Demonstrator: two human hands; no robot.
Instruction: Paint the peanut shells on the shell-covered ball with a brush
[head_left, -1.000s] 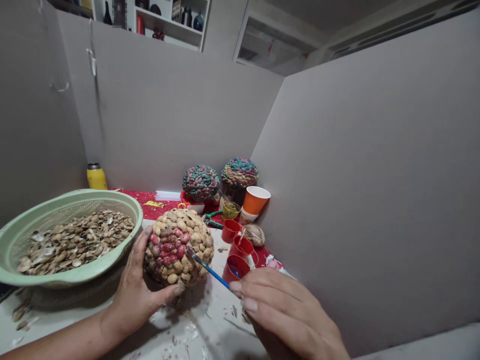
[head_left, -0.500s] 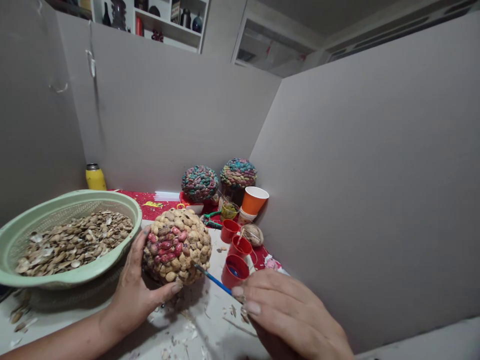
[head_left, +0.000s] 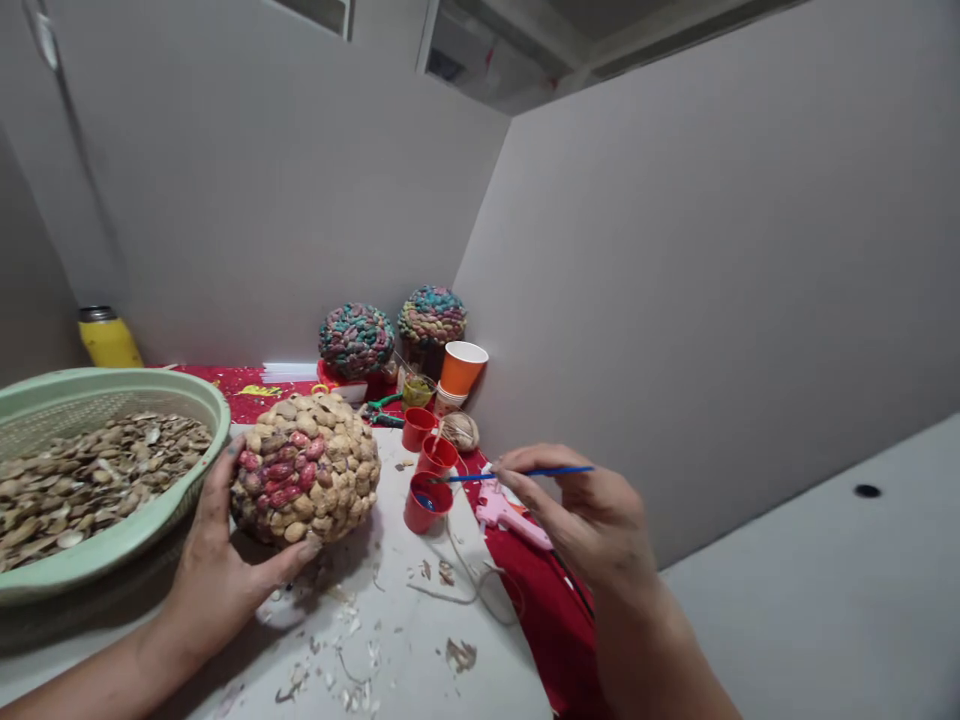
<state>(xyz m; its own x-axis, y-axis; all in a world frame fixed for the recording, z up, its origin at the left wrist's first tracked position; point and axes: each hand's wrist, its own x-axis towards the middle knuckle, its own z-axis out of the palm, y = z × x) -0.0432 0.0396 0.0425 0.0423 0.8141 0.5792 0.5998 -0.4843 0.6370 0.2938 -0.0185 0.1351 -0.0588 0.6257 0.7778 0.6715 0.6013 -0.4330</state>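
A ball covered in peanut shells, mostly tan with a patch painted red-pink, rests on the white board. My left hand grips it from the left and front, thumb along its lower edge. In my right hand a thin blue paintbrush is pinched between thumb and fingers, held nearly level. Its tip is over the rim of the nearest red cup, which has dark blue liquid inside. Two more red cups, a middle one and a far one, stand in a row behind.
A green basket of shells stands at left, a yellow bottle behind it. Two painted shell balls, orange paper cups, a twine ball and green-handled pliers sit at the back. A pink glue gun lies right.
My right hand has moved the paintbrush away from the shell ball to the nearest red cup. The view has turned right. My left hand still holds the ball.
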